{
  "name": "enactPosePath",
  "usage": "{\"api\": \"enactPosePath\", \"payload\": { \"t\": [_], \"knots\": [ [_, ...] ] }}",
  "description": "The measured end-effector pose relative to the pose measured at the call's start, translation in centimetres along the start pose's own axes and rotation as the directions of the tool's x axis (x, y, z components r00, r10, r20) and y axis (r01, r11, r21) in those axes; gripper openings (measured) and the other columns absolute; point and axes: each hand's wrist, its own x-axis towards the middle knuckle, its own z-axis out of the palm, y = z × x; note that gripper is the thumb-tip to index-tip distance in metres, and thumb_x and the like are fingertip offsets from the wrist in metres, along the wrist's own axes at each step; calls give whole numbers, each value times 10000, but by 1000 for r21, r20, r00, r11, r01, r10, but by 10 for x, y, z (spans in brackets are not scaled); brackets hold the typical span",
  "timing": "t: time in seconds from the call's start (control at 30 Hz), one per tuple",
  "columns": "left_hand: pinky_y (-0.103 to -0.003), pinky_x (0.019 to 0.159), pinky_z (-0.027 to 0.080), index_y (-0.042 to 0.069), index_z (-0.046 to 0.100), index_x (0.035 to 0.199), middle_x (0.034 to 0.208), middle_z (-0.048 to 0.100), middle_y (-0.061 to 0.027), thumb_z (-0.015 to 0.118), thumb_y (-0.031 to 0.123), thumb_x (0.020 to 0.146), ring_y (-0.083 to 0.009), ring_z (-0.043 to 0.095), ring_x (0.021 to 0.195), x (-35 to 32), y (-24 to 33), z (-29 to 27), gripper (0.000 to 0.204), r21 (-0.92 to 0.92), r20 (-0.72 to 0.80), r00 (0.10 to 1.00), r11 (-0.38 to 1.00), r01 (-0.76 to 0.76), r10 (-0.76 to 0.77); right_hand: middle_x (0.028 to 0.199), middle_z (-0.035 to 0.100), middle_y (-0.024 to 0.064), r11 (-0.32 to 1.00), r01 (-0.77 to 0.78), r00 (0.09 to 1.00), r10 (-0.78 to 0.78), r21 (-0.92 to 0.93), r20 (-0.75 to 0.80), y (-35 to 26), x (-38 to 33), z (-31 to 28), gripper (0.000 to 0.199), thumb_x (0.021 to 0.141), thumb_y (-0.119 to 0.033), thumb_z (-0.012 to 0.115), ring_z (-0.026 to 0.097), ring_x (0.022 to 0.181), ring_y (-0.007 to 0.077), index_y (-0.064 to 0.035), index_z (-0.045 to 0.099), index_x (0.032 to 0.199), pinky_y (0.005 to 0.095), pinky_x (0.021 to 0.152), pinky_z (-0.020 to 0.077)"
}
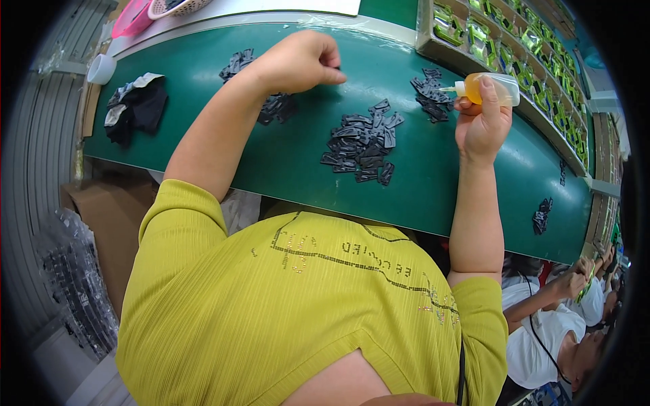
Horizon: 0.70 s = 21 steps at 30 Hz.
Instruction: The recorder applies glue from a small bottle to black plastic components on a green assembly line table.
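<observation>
My left hand (301,62) hovers above the green table, thumb and fingers pinched together. A tiny dark bit shows at the fingertips, too small to name. In my right hand (483,132) is a clear squeeze bottle (500,91) of orange liquid, tipped sideways with its thin nozzle pointing left. That nozzle is close to a pile of small black plastic parts (431,95). Between my hands, nearer to me, lies a larger pile of the same parts (362,143). Two more heaps sit by my left forearm, one (276,108) partly hidden by it, the other (235,63) beyond it.
Compartmented trays of bright green parts (482,42) line the far right edge. Dark and grey cloth (135,105) and a white cup (101,69) are at the left. A small black heap (542,216) lies far right. Co-workers (548,331) sit at lower right.
</observation>
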Motion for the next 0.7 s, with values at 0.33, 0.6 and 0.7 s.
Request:
{"api": "enactPosePath", "payload": {
  "t": [0.33,0.6,0.7],
  "knots": [
    [-273,809,501,-35,646,970,925,642,-110,672,97,794,-174,629,858,29,40,48,222,-954,67,995,296,45,67,834,629,68,1000,20,1000,-20,20,6,1,1,-3,126,848,-125,627,595,649,150,-31,600,927,249,489,459],
    [-245,690,535,-45,550,1115,867,641,-117,658,41,803,-170,652,768,27,44,68,341,-916,31,998,401,9,48,841,630,76,997,70,996,-69,-16,59,4,-8,5,144,852,-131,625,613,688,158,-18,598,937,250,498,471],
    [-223,630,518,-42,529,1164,879,640,-121,630,64,827,-152,645,715,24,50,59,368,-882,181,982,452,138,54,838,636,75,990,108,989,-98,-87,107,5,-13,9,155,854,-137,630,614,695,146,-12,600,941,237,508,475]
  ]
}}
